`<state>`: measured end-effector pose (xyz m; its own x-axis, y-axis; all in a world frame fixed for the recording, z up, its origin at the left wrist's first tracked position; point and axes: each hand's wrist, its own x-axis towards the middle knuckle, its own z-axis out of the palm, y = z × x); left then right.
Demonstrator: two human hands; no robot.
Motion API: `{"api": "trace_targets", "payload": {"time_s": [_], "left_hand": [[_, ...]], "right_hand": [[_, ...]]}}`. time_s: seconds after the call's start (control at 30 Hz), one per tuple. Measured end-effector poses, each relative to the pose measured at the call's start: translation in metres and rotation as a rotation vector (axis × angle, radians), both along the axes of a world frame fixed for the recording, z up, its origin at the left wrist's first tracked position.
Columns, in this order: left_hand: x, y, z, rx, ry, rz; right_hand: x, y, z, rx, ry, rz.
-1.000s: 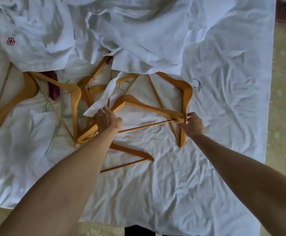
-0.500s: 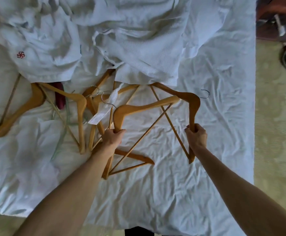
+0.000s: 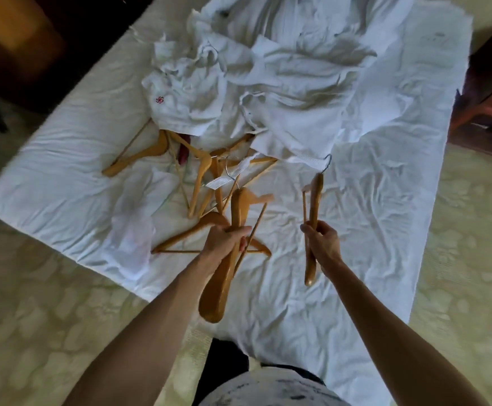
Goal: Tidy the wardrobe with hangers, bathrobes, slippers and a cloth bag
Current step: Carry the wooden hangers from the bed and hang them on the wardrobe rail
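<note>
We see a bed under a rumpled white sheet (image 3: 370, 230), running from the near edge to the far side. Around it lies a pale carpet (image 3: 48, 312) with a faint blotchy pattern. At far left stands dark wooden furniture (image 3: 13, 39), and at far right a reddish-brown wooden piece (image 3: 485, 92).

Orange-brown wooden hangers (image 3: 200, 177) lie on a white bed sheet (image 3: 385, 200); the white bathrobe (image 3: 186, 109) carries a red emblem; the carpet (image 3: 48, 303) is pale cream, floral-patterned.
</note>
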<state>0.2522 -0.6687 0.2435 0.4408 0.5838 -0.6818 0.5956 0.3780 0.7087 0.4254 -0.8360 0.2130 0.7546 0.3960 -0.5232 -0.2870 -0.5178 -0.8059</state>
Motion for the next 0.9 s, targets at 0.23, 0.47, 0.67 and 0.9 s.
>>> {"api": "trace_targets", "payload": {"time_s": [0.23, 0.47, 0.67, 0.9], "left_hand": [[-0.059, -0.048, 0.04, 0.091, -0.016, 0.273], [-0.154, -0.065, 0.065, 0.213, -0.109, 0.487], [-0.273, -0.049, 0.083, 0.343, -0.062, 0.681], [-0.431, 0.001, 0.106, 0.421, -0.083, 0.92]], "right_hand": [[-0.065, -0.008, 0.058, 0.125, -0.028, 0.399], [-0.144, 0.034, 0.097, 0.196, -0.11, 0.869], [-0.247, 0.107, 0.126, 0.27, -0.264, 1.223], [-0.412, 0.209, 0.138, 0.356, -0.243, 1.471]]}}
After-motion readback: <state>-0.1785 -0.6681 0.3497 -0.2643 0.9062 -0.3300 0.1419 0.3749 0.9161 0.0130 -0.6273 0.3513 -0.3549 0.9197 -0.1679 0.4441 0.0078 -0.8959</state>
